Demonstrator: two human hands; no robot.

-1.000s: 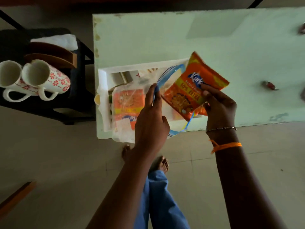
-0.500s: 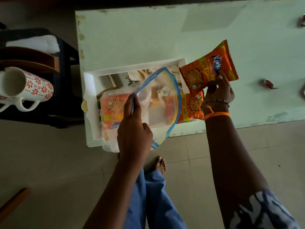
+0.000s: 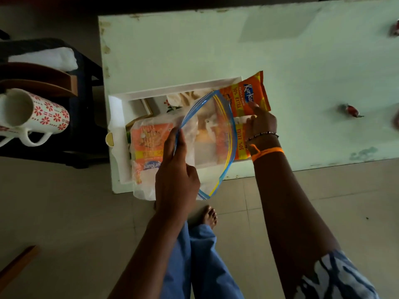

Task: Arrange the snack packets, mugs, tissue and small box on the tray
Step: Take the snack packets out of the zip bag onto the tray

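A white tray (image 3: pixel 117 117) lies at the near left corner of the pale green table (image 3: pixel 194 50). My left hand (image 3: pixel 176 167) pinches the blue rim of a clear zip bag (image 3: pixel 207 130) held open over the tray; an orange snack packet (image 3: pixel 149 143) shows inside it. My right hand (image 3: pixel 260 124) presses an orange snack packet (image 3: pixel 248 96) down at the tray's far right corner. Another orange packet (image 3: pixel 241 145) lies beneath my wrist. A small box (image 3: pixel 146 107) sits at the tray's far left. Two floral mugs (image 3: pixel 41 115) and white tissue (image 3: pixel 47 59) rest on a dark side stand.
Wrapped candies (image 3: pixel 350 110) lie on the table to the right. Brown wooden holders (image 3: pixel 43 83) stand on the side stand (image 3: pixel 86 130) behind the mugs. My feet and blue trousers (image 3: pixel 200 255) are on the tiled floor below the table edge.
My right hand has lowered the orange packet from mid-air onto the tray's far right corner. My left hand keeps holding the zip bag open; the camera view has shifted right.
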